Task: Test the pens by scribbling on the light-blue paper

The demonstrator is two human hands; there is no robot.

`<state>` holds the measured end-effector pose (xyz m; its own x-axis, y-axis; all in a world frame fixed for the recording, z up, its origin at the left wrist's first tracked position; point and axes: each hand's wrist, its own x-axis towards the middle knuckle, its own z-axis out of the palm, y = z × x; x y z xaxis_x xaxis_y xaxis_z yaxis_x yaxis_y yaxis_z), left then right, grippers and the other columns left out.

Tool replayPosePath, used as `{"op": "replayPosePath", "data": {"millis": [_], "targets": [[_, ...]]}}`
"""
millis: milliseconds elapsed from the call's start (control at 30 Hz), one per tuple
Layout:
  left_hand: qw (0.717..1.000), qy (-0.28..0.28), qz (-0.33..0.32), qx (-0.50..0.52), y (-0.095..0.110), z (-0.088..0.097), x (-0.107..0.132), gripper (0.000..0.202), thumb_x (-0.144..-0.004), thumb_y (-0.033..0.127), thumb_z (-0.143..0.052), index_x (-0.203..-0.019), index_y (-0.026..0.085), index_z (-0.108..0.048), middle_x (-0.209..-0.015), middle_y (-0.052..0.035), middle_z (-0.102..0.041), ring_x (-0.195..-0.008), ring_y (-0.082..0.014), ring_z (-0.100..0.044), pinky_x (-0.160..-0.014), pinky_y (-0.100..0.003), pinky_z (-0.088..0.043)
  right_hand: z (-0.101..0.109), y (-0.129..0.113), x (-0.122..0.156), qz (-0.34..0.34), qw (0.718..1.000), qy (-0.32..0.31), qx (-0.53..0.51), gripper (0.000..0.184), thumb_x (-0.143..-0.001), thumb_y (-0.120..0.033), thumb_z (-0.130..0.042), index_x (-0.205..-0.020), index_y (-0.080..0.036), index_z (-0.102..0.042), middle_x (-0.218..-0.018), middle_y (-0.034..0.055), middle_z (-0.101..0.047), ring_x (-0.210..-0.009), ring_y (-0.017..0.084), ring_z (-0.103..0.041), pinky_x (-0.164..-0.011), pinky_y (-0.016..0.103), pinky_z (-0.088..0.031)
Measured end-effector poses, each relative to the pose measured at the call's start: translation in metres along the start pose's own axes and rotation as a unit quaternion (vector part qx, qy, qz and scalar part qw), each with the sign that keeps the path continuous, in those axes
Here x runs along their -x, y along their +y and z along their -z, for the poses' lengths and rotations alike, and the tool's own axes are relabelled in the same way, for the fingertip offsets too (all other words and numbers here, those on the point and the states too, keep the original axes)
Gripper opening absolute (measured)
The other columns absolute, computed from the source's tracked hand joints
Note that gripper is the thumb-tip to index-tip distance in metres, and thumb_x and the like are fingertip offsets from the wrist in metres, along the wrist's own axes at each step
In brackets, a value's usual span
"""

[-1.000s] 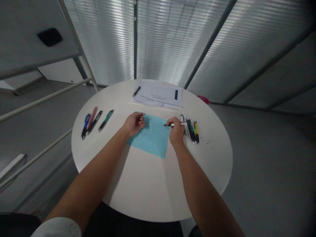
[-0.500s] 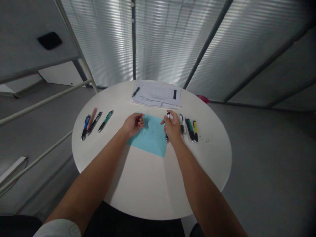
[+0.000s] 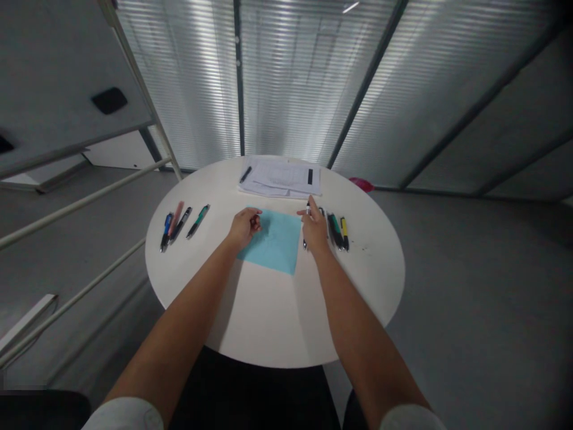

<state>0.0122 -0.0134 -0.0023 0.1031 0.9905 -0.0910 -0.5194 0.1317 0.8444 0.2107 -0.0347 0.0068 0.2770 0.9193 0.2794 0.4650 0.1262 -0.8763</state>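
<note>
My left hand [image 3: 244, 229] rests with curled fingers on the left edge of a light blue sheet of paper [image 3: 274, 243], and I see nothing in it. My right hand [image 3: 314, 227] is beside the sheet's right edge, shut on a dark pen [image 3: 304, 243] held nearly upright, its lower end under the palm. Next to that hand lies a row of several pens [image 3: 336, 232]. Further left, past my left hand, lies another group of several pens [image 3: 176, 225], including blue, pink and green ones.
A stack of printed papers [image 3: 280, 178] with a black pen [image 3: 245, 174] on it lies at the far side of the round white table [image 3: 273, 322]. A pink object [image 3: 362, 184] shows behind the table. Metal railings stand to the left, and ribbed translucent panels stand behind.
My right hand has moved back from over the sheet, and its pen has turned from lying sideways to nearly upright. The whole view has tilted, so the table appears smaller and lower.
</note>
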Motion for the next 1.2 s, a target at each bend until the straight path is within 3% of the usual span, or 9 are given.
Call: {"op": "replayPosePath", "data": {"millis": [133,233,300,467,700,1200], "targets": [[0.998,0.013,-0.036,-0.052,-0.003,-0.002,0.003,0.004,-0.071,0.02,-0.062,-0.071,0.016,-0.061,-0.052,0.0036,-0.048,-0.042,-0.008,-0.041,-0.045,-0.022,-0.037,0.007,0.001,0.0,-0.008,0.983,0.064,0.174,0.05,-0.081,-0.017,-0.047,-0.131,-0.019,-0.049,-0.11,0.0078,-0.067,-0.086,0.019,-0.06,-0.073,0.029,-0.042],[0.997,0.023,-0.043,-0.064,-0.005,-0.002,0.009,0.003,-0.07,0.019,-0.062,-0.068,0.017,-0.06,-0.051,0.0042,-0.046,-0.042,-0.0072,-0.04,-0.045,-0.021,-0.035,0.008,0.001,0.002,0.012,0.96,0.061,0.273,0.029,-0.084,-0.019,-0.048,-0.111,-0.019,-0.059,-0.113,0.009,-0.063,-0.098,0.022,-0.058,-0.08,0.031,-0.042],[0.996,0.023,-0.055,-0.067,-0.006,-0.002,0.015,0.003,-0.069,0.018,-0.062,-0.067,0.017,-0.06,-0.05,0.0047,-0.045,-0.042,-0.0067,-0.039,-0.046,-0.02,-0.035,0.008,0.003,0.004,0.023,0.949,0.049,0.31,0.029,-0.084,-0.018,-0.049,-0.11,-0.02,-0.061,-0.117,0.0093,-0.061,-0.104,0.023,-0.056,-0.082,0.031,-0.042],[0.993,0.015,-0.078,-0.083,-0.009,-0.004,0.031,0.001,-0.065,0.017,-0.061,-0.064,0.016,-0.061,-0.047,0.0049,-0.043,-0.041,-0.0071,-0.037,-0.045,-0.021,-0.034,0.009,0.01,0.006,0.034,0.933,0.015,0.358,0.048,-0.082,-0.01,-0.046,-0.128,-0.019,-0.06,-0.131,0.0121,-0.057,-0.118,0.026,-0.052,-0.094,0.036,-0.04],[0.995,0.041,-0.068,-0.055,-0.012,-0.006,0.045,0.002,-0.062,0.015,-0.061,-0.062,0.017,-0.06,-0.044,0.0056,-0.04,-0.041,-0.0069,-0.035,-0.045,-0.02,-0.034,0.008,0.014,0.009,0.04,0.911,0.014,0.41,0.046,-0.089,-0.014,-0.037,-0.127,-0.018,-0.063,-0.139,0.0142,-0.054,-0.119,0.03,-0.051,-0.096,0.043,-0.039],[0.99,0.023,-0.104,-0.089,-0.02,-0.001,0.039,0.004,-0.062,0.018,-0.059,-0.062,0.016,-0.062,-0.044,0.004,-0.041,-0.04,-0.0069,-0.034,-0.042,-0.021,-0.032,0.002,0.016,0.011,0.026,0.889,0.039,0.455,0.043,-0.088,-0.016,-0.035,-0.118,-0.013,-0.067,-0.144,0.0167,-0.047,-0.118,0.033,-0.046,-0.094,0.046,-0.037]]}}
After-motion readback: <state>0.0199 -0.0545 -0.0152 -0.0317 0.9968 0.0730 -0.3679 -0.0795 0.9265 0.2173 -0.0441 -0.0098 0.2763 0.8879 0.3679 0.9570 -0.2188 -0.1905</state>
